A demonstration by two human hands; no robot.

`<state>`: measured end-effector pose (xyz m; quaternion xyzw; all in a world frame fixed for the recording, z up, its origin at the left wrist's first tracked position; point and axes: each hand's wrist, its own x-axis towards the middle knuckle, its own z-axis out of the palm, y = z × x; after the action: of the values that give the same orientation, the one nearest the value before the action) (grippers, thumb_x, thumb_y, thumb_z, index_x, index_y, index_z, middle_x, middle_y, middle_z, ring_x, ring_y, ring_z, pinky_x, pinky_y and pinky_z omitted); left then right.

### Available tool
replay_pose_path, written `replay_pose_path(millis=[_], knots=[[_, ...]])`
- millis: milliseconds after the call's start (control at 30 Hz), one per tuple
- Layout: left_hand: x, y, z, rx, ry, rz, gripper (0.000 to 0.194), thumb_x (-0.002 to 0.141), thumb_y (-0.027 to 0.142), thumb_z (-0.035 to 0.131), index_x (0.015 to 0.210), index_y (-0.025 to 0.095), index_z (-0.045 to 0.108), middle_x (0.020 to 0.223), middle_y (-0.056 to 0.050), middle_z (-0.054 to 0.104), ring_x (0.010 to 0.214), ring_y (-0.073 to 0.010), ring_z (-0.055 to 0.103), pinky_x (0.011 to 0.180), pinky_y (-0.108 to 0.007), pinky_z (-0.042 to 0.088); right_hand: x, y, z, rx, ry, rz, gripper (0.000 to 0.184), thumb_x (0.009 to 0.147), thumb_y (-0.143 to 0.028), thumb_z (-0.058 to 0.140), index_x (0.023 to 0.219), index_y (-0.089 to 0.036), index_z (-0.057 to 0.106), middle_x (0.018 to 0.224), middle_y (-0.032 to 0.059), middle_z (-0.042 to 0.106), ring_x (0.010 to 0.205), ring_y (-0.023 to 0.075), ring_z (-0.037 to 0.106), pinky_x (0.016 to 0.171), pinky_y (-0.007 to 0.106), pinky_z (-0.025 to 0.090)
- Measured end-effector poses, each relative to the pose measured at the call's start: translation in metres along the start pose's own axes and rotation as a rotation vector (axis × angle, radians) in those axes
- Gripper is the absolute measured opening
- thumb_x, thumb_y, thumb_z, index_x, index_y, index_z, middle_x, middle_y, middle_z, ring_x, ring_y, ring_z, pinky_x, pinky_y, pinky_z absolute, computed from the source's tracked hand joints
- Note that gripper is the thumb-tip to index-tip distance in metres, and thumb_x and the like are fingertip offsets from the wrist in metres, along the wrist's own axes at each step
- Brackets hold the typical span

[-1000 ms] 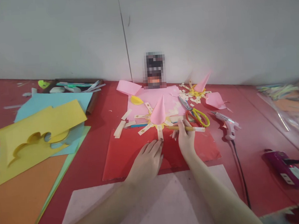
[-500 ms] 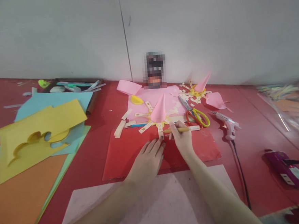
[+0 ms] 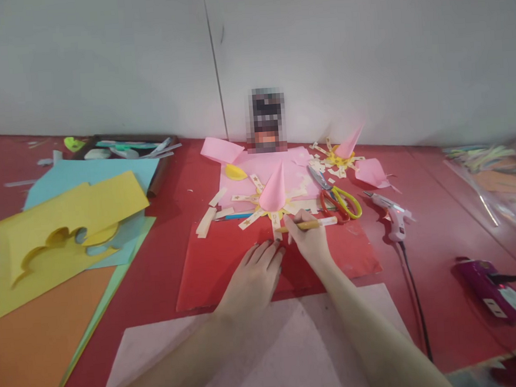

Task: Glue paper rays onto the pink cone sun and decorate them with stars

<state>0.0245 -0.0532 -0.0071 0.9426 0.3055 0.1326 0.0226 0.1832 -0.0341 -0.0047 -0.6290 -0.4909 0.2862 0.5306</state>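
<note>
Fingers wrapped round a gold-coloured pen, my right hand holds its tip at a cream paper strip. That strip carries dark markings and points toward me from a yellow base with a pink paper cone upright on it. Other strips with star marks spread out from the same base. My left hand lies flat on the red board, its fingertips at the strip's lower end.
Scissors with red and yellow handles lie right of the cone. Beyond are a second pink cone, a glue gun with its cord and a purple power socket. Coloured paper sheets cover the left.
My right hand and the pen have shifted slightly left and down along the strip. My left hand stays about where it was.
</note>
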Motion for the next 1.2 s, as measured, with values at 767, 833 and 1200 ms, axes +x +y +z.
replay_pose_path(millis=[767,833,1200], knots=[[0.0005,0.0001,-0.0007,0.034,-0.028,0.002,0.037,0.088,0.011,0.033,0.121,0.013,0.050,0.125,-0.009,0.056,0.116,-0.0242,0.050,0.097,-0.041,0.040,0.0004,0.0048,0.0002,-0.057,-0.006,-0.010,0.033,0.078,-0.031,0.051,0.053,-0.023,0.032,0.036,-0.0087,0.039,0.037,0.0092,0.039,0.047,0.022,0.034],[0.0004,0.0000,-0.0008,0.029,-0.021,0.003,0.037,0.088,0.012,0.033,0.121,0.012,0.050,0.125,-0.009,0.056,0.116,-0.0241,0.050,0.096,-0.041,0.041,0.0001,0.0050,0.0001,-0.054,-0.025,-0.009,0.033,0.078,-0.031,0.051,0.052,-0.023,0.032,0.036,-0.0087,0.040,0.036,0.0091,0.039,0.047,0.022,0.035],[-0.0005,-0.0001,0.0000,-0.013,-0.044,-0.019,0.039,0.087,0.011,0.036,0.124,0.012,0.046,0.125,-0.010,0.055,0.118,-0.0242,0.048,0.100,-0.041,0.038,-0.0001,-0.0010,-0.0005,-0.041,0.002,0.016,0.030,0.080,-0.035,0.051,0.056,-0.022,0.039,0.042,-0.0067,0.046,0.043,0.0100,0.047,0.051,0.021,0.036]])
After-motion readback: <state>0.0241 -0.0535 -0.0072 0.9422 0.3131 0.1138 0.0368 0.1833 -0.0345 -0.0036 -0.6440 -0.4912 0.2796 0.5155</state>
